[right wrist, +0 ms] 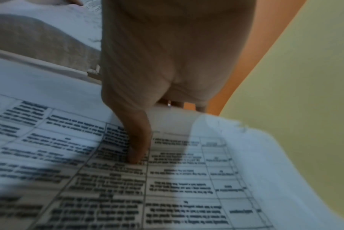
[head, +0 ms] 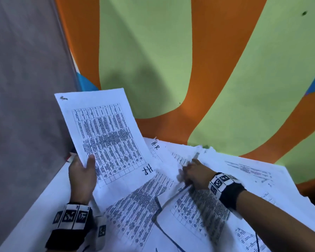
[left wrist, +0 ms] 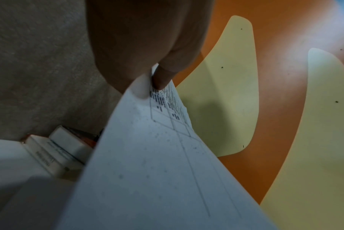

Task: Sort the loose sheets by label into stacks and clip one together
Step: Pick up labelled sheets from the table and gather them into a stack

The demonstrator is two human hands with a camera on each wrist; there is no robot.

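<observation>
My left hand (head: 88, 161) holds a printed sheet marked "HR" (head: 105, 139) up off the table, thumb on its face and fingers behind. In the left wrist view the thumb (left wrist: 163, 77) pinches that sheet (left wrist: 157, 163) near its edge. My right hand (head: 189, 171) reaches into the pile of loose sheets (head: 135, 215) and pinches a table-printed sheet (right wrist: 186, 179), with the thumb (right wrist: 136, 149) on top and the fingers under it. Another sheet marked "H-R" (head: 155, 145) lies at the back of the pile.
The sheets overlap in disorder over a white table (head: 44, 197) that stands against a grey wall (head: 25, 88) and an orange and green painted wall (head: 225, 70). Small white boxes (left wrist: 64, 149) sit in the table's far left corner. A thin dark cord (head: 164, 231) crosses the near sheets.
</observation>
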